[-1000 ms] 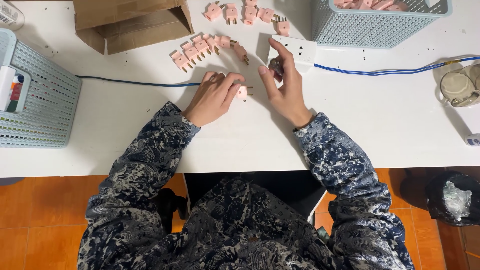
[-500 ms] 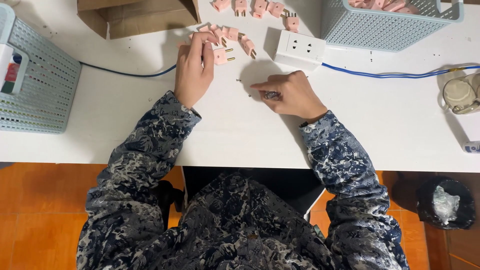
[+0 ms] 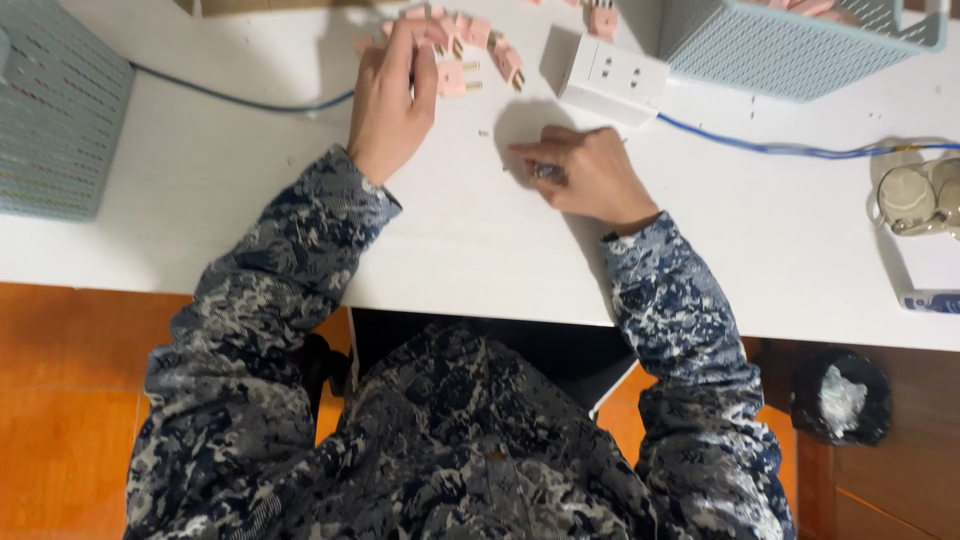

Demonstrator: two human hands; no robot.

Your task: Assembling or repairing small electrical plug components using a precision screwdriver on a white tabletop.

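My left hand (image 3: 392, 100) lies stretched out on the white table (image 3: 250, 200), fingers flat and open over a loose row of pink plugs (image 3: 470, 45) near the far edge. The fingertips rest on the nearest ones; one pink plug (image 3: 452, 77) with two metal pins sits just beside my index finger, pins pointing right. This hand's grip is open, closed around nothing.

My right hand (image 3: 585, 172) rests on the table nearer to me, curled, with thumb and fingers pinched around a small dark metal piece (image 3: 547, 172). What the piece is I cannot tell; it is mostly hidden by my fingers. A tiny part (image 3: 484, 132) lies on the bare table between my two hands.

Just beyond my right hand stands a white power strip (image 3: 612, 78), a blocky rectangle with sockets on top, and a blue cable (image 3: 780, 150) runs from it to the right. A second stretch of blue cable (image 3: 240, 100) runs off to the left. Behind the strip sits a pale blue mesh basket (image 3: 780, 55) with more pink pieces inside. Another pale blue mesh basket (image 3: 55, 110) stands at the left edge. At the far right lies a beige roll of tape (image 3: 915, 195). Under the table, on the right, there is a black bin (image 3: 840, 398).
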